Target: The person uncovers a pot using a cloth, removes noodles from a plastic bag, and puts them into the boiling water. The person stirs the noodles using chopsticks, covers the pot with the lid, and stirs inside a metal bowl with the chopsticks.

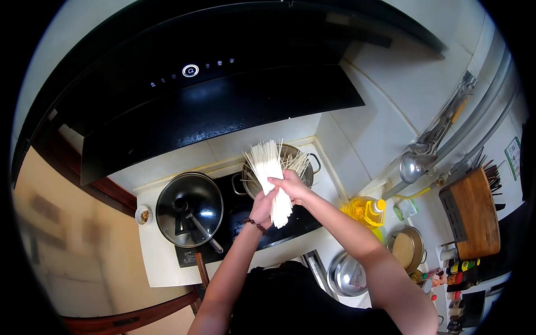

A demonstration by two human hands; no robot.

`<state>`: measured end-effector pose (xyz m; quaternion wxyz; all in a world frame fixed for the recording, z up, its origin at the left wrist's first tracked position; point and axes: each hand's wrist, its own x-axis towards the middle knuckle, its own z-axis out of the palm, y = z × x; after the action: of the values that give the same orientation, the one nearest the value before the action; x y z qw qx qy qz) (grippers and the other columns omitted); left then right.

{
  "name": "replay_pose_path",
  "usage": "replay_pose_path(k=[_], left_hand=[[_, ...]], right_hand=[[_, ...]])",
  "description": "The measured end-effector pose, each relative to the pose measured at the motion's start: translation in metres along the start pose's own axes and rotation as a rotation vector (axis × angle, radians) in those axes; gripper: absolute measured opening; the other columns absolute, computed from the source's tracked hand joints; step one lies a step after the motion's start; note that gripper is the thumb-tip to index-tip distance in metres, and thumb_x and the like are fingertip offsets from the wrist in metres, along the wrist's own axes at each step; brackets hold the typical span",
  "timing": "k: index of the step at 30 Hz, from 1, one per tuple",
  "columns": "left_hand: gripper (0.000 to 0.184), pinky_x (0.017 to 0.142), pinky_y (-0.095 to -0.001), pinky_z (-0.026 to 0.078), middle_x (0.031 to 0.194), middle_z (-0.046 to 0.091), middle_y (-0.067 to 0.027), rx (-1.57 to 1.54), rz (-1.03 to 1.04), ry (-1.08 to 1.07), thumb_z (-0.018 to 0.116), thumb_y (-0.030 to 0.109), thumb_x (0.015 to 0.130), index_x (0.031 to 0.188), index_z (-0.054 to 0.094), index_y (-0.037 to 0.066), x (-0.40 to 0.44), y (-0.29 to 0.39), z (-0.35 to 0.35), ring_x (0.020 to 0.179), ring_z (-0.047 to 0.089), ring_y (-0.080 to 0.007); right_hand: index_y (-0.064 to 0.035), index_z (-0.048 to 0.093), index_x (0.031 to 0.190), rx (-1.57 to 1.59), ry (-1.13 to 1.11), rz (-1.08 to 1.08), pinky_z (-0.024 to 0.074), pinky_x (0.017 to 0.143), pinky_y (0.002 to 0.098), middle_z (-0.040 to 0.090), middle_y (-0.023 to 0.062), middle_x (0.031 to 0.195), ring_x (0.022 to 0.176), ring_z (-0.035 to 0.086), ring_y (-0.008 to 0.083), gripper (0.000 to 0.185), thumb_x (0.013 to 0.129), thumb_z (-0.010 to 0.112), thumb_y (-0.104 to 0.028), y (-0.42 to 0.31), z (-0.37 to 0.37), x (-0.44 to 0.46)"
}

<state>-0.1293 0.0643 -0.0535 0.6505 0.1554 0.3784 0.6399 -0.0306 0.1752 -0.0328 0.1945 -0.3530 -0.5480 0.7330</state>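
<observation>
A thick bundle of dry, pale stick noodles [263, 162] is gripped between both my hands over the stove. My left hand [263, 207], with a beaded bracelet at the wrist, closes around its lower left side. My right hand [292, 187] wraps it from the right, a little higher. Behind the bundle stands a two-handled metal pot [307, 177], partly hidden by my hands and the bundle. More loose noodles [297, 162] lean out over the pot's right rim. The bundle's upper ends fan out above the pot.
On the left of the cooktop [234, 215] sits a black wok [167, 215] with a spatula [204, 230] inside. A small bowl [143, 215] is farther left. Oil bottle [364, 211], metal bowl [347, 273] and another pot [416, 245] stand right. The range hood [223, 106] hangs overhead.
</observation>
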Motion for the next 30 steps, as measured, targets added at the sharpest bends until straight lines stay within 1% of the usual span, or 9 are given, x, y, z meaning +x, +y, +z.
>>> replay_pose_path(k=[5,8,11,15,16,20,25,28,30], left_hand=[[0.032,0.076,-0.0376,0.060,0.108,0.070,-0.0150,0.023,0.041,0.056,0.054,0.018,0.104,0.127,0.055,-0.003,0.001,-0.005,0.000,0.089,0.072,-0.0254],[0.031,0.076,-0.0367,0.060,0.109,0.069,-0.0153,0.077,0.038,0.042,0.055,0.017,0.104,0.127,0.055,-0.004,0.001,-0.005,-0.001,0.088,0.072,-0.0254],[0.030,0.073,-0.0369,0.060,0.106,0.069,-0.0145,0.098,0.094,0.134,0.054,0.016,0.104,0.126,0.055,-0.004,0.003,-0.010,-0.006,0.088,0.072,-0.0251],[0.025,0.061,-0.0386,0.061,0.098,0.068,-0.0123,0.212,0.026,0.110,0.054,0.015,0.104,0.121,0.055,-0.004,-0.005,0.000,-0.004,0.074,0.069,-0.0231],[0.024,0.057,-0.0386,0.062,0.095,0.067,-0.0116,0.254,0.012,0.129,0.054,0.015,0.104,0.119,0.055,-0.004,-0.007,0.005,-0.002,0.069,0.068,-0.0221],[0.020,0.054,-0.0354,0.062,0.091,0.066,-0.0111,0.391,-0.042,0.176,0.055,0.015,0.103,0.114,0.055,-0.002,-0.005,0.013,-0.010,0.062,0.064,-0.0182],[0.020,0.052,-0.0352,0.061,0.090,0.066,-0.0109,0.449,-0.071,0.175,0.054,0.016,0.104,0.114,0.055,-0.002,0.009,0.009,-0.021,0.060,0.064,-0.0184],[0.023,0.051,-0.0351,0.060,0.089,0.067,-0.0114,0.540,-0.072,0.168,0.054,0.017,0.104,0.115,0.055,-0.003,0.018,0.011,-0.026,0.058,0.063,-0.0187],[0.025,0.049,-0.0352,0.058,0.087,0.068,-0.0126,0.655,-0.076,0.171,0.054,0.018,0.104,0.117,0.056,-0.004,0.023,0.017,-0.029,0.056,0.064,-0.0192]], right_hand=[[0.0039,0.063,0.117,0.041,0.088,-0.069,0.0558,0.058,0.0344,0.071,0.0156,0.100,0.078,0.070,0.0212,0.026,0.094,0.065,-0.007,0.006,-0.008,0.015],[0.0053,0.062,0.121,-0.108,0.108,-0.178,0.0559,0.082,0.0358,0.071,0.0176,0.111,0.097,0.070,0.0241,0.031,0.092,0.065,-0.005,0.020,-0.019,0.029],[0.0043,0.062,0.123,-0.342,0.123,-0.142,0.0524,0.092,0.0359,0.071,0.0187,0.114,0.106,0.068,0.0259,0.035,0.090,0.065,-0.004,-0.002,-0.028,0.021],[0.0059,0.057,0.125,-0.523,0.055,-0.053,0.0577,0.075,0.0365,0.070,0.0182,0.104,0.087,0.071,0.0246,0.034,0.092,0.061,-0.001,-0.025,-0.044,0.017],[0.0050,0.058,0.123,-0.296,0.019,0.111,0.0565,0.057,0.0342,0.069,0.0148,0.094,0.070,0.069,0.0222,0.031,0.092,0.060,-0.003,-0.042,-0.038,0.004],[0.0044,0.063,0.115,-0.587,-0.053,0.123,0.0554,0.049,0.0344,0.067,0.0139,0.081,0.055,0.063,0.0193,0.028,0.089,0.055,0.001,-0.043,-0.063,0.021],[0.0058,0.066,0.106,-1.000,-0.065,0.235,0.0556,0.049,0.0356,0.070,0.0188,0.085,0.060,0.068,0.0240,0.025,0.086,0.053,0.004,-0.052,-0.060,0.040],[0.0051,0.066,0.111,-1.316,-0.049,0.207,0.0572,0.052,0.0369,0.071,0.0208,0.083,0.067,0.072,0.0267,0.028,0.083,0.061,0.002,-0.056,-0.053,0.047],[0.0052,0.068,0.106,-1.556,-0.027,0.009,0.0593,0.067,0.0399,0.073,0.0220,0.095,0.085,0.073,0.0318,0.026,0.080,0.065,0.003,-0.055,-0.055,0.055]])
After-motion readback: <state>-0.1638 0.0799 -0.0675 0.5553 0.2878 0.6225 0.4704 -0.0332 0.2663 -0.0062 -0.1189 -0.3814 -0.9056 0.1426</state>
